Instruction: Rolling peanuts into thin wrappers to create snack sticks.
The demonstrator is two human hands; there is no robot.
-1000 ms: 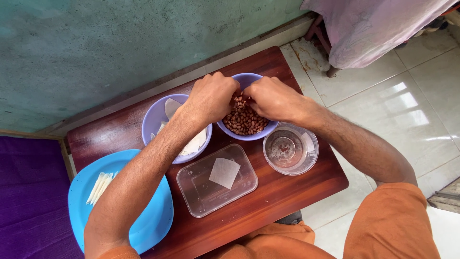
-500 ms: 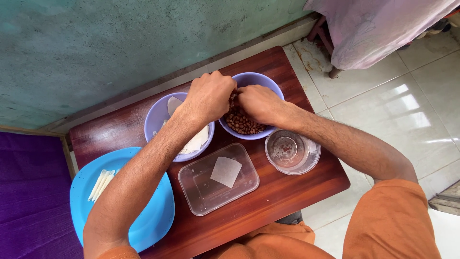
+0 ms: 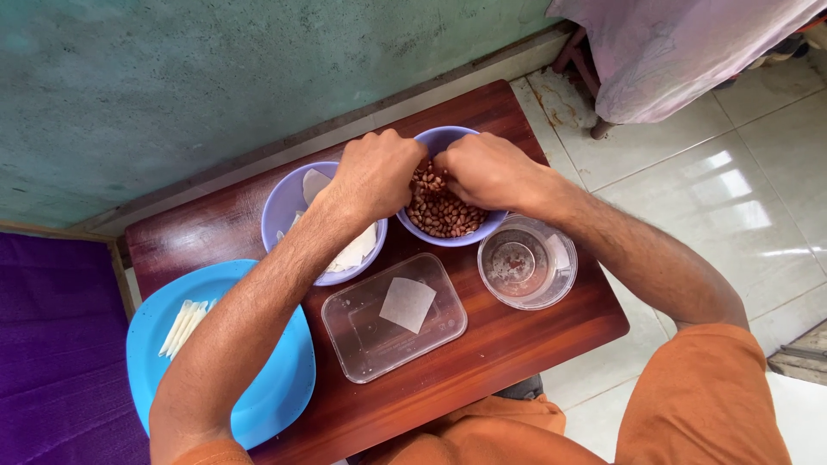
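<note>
both hands meet over the peanut bowl [image 3: 448, 215] at upper centre of the frame, the left hand [image 3: 375, 176] and right hand [image 3: 491, 170] curled knuckles-up with fingertips together above the nuts; whether they pinch any peanuts cannot be told, since the fingers hide their own tips. the bowl sits on the wooden table [image 3: 517, 344], its rim touching the second purple bowl [image 3: 289, 207] to the left, which holds pale wrappers, and just beside the clear round cup [image 3: 525, 263] at lower right. likely slips: nuts dropping off the fingers onto the table or rolling toward the tiled floor on the right, since the table's right edge runs close past the cup; the left forearm lies across the second bowl and over the blue plate [image 3: 258, 405], so a drop of the elbow could press its rim or scatter the white sticks [image 3: 183, 327] on it. the clear tray [image 3: 392, 319] with one square wrapper lies low centre, near the front edge, and a pull of the wrists toward the body could nudge it. open room is scarce: a bare strip along the wall side at upper left and a narrow band at the front edge
</note>
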